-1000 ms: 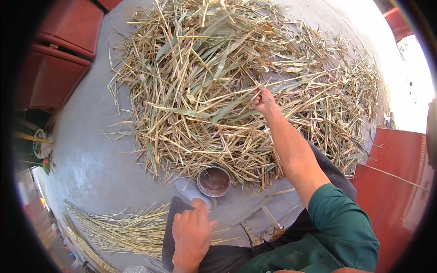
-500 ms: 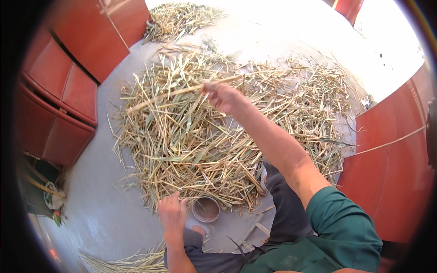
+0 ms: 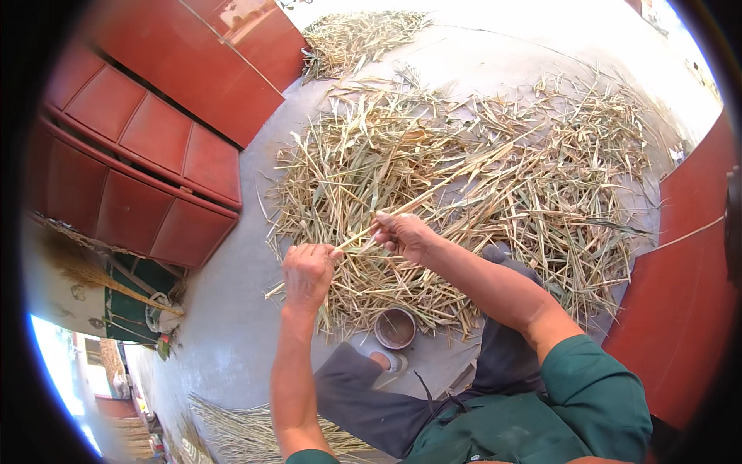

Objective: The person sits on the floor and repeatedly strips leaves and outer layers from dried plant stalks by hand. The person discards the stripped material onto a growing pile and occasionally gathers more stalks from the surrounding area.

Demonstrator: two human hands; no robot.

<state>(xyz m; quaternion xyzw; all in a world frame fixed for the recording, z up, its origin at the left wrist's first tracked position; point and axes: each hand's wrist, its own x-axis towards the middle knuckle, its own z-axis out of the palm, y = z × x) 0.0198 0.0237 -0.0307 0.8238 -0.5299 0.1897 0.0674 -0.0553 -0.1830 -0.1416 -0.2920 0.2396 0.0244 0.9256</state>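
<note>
A long, pale dry stalk [image 3: 355, 239] runs slantwise between my two hands over the near left part of a wide heap of straw-like stalks and leaves [image 3: 386, 174]. My left hand [image 3: 308, 271] is closed round its lower left part, thumb toward the right hand. A little farther right, the fingers of my right hand [image 3: 403, 234] are bent and pinch the same stalk. Its upper end blends with the heap behind, so I cannot tell where it stops. Below the hands, near my foot, stands a small round bowl [image 3: 395, 329] with something brownish inside.
Red cabinet doors [image 3: 166, 201] stand along the left, and a red panel [image 3: 680, 286] is at the right. Thin stalks [image 3: 255, 433] lie in a bundle at the lower left. Another straw pile [image 3: 363, 39] lies farther off. A broom [image 3: 116, 286] leans at the left.
My right hand has come down and nearer with the stalk. My left hand has risen and closed on its lower part. The view has swung left.
</note>
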